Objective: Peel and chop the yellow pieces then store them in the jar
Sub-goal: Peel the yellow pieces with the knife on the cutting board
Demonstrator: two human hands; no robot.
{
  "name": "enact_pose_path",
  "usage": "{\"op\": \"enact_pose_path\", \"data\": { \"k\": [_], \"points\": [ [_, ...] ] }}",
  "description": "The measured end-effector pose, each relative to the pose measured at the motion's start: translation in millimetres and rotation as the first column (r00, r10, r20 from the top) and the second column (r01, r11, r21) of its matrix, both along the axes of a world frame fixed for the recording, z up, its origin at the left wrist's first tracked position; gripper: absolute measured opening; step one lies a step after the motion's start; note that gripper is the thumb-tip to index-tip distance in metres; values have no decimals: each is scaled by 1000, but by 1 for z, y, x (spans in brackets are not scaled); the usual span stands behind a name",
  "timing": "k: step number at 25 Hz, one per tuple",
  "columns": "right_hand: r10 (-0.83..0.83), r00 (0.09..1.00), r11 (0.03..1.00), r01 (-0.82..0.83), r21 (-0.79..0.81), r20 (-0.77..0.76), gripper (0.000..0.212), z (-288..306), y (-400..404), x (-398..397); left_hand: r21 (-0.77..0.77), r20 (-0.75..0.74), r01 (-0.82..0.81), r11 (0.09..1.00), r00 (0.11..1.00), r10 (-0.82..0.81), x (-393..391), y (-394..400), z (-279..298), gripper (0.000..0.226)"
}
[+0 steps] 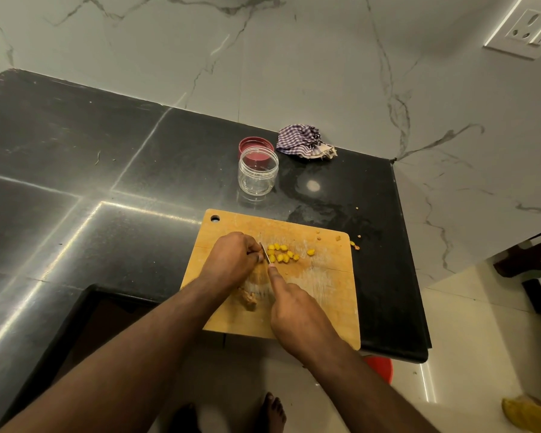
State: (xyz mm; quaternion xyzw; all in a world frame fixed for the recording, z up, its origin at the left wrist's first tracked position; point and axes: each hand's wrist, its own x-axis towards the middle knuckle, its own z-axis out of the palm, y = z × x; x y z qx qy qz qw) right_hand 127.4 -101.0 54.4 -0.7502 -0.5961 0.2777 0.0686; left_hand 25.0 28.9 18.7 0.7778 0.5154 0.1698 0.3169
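Note:
Several chopped yellow pieces (283, 253) lie in a small heap near the middle of the wooden cutting board (325, 292). My left hand (231, 257) is curled over the board just left of the heap, and what its fingers pinch is hidden. My right hand (294, 310) grips a knife (265, 254) with the forefinger stretched along its back; the blade stands at the left edge of the heap. Brownish peel scraps (248, 300) lie under my left wrist. The clear empty jar (258, 175) stands open behind the board.
A red lid (254, 144) lies behind the jar, and a checked cloth (303, 141) is bunched by the wall. Small scraps (354, 244) lie at the board's right edge. The black counter (107, 182) ends just right of the board. A red bucket (380, 368) stands below.

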Motion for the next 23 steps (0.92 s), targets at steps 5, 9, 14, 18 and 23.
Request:
{"op": "enact_pose_path", "data": {
  "k": [5,9,14,18,23],
  "points": [
    [-25,999,999,25,19,-29,68,-6,-20,-3,-27,-7,-21,999,1000,21,0,0,1,17],
    [-60,996,997,63,41,-63,64,-11,-24,-1,-59,-50,19,998,999,-22,-1,5,3,13],
    [-119,989,987,127,95,-87,58,-12,-20,0,-3,-27,39,999,999,-40,-4,0,0,17],
    [-115,987,986,127,108,-112,57,-8,-21,2,-3,-41,32,999,999,-32,-4,0,0,12],
    [-84,994,988,92,124,-65,60,-4,-19,-1,-10,-33,28,1000,999,-28,-3,2,-1,12]
  ]
}}
